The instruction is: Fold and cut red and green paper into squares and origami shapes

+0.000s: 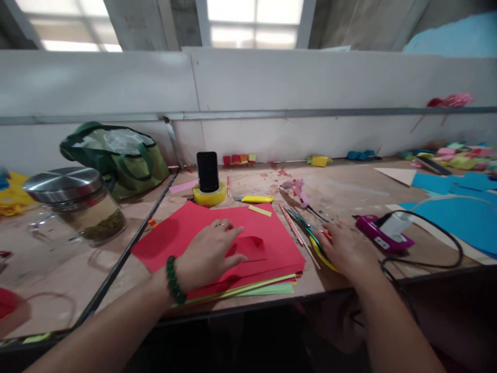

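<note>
My left hand (207, 254), with a ring and a green bead bracelet, rests over a stack of red paper sheets (248, 220). Its thumb and fingers are spread apart, beside a small raised piece of red paper (250, 247). Over at the right, my right hand (345, 248) reaches among the tools, its fingers loosely extended near a red-handled tool (325, 235). A yellow curved object (322, 256) lies partly beneath that hand. Long thin tools, one of them green (305, 224), lie next to it, with a pink pencil-like stick (291, 225). Some fingertips are hidden or blurred.
Behind the paper are a yellow cutter (256, 199), a tape roll (209, 196) with a phone (208, 172), and a pink glue gun (298, 190). A purple power strip (384, 235) with a cable stands right. A glass jar (87, 207) and green bag (132, 160) stand left.
</note>
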Demonstrator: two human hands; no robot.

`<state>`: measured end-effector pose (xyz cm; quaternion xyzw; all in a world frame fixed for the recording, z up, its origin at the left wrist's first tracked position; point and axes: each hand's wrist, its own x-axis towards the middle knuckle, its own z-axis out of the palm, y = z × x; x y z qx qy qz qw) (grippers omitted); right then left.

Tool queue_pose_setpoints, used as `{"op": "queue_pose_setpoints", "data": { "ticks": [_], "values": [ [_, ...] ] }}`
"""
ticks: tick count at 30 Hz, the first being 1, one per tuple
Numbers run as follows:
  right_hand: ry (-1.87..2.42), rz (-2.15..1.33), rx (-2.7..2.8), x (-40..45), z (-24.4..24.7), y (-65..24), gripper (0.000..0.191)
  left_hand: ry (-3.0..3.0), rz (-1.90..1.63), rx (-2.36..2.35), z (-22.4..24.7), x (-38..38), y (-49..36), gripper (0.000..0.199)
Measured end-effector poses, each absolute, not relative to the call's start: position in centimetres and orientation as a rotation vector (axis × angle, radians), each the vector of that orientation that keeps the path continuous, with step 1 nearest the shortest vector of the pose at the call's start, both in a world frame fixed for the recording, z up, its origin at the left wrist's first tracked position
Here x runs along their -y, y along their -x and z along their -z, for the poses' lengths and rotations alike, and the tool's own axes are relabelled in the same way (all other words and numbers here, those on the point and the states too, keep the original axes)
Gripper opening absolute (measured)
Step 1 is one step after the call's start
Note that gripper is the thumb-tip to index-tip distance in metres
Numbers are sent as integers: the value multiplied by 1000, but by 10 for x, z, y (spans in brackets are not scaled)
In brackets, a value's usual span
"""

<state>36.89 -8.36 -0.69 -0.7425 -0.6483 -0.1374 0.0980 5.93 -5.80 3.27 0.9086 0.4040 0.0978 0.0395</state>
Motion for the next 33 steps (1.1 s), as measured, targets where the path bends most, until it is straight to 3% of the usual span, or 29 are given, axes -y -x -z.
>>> {"op": "queue_pose_setpoints", "data": {
  "ticks": [2,8,10,14,17,21,26,29,33],
  "values": [
    [2224,367,1894,79,10,-375,30,-2714,-268,-1155,-22,41,-69,58],
    [2148,349,1845,87,7,-362,26,-2593,-322,-1211,2,26,-84,45],
    [1985,305,1954,95,2,-343,23,-2624,-370,-1199,0,32,-83,47],
    [1342,-32,2412,106,-1,-293,24,-2760,-387,-1139,-11,55,-71,24],
    [1202,-122,2548,104,6,-265,26,-2817,-242,-1209,-7,76,-55,32],
    [1283,-146,2588,102,14,-260,24,-2814,-172,-1379,11,98,-29,52],
    [1517,-176,2422,105,7,-307,32,-2772,-109,-1530,6,103,-3,42],
    [2083,184,2001,97,0,-345,25,-2772,-160,-1520,-10,89,-12,32],
    [2382,224,1853,81,-1,-367,31,-2745,-279,-1298,-19,58,-50,45]
  ]
}}
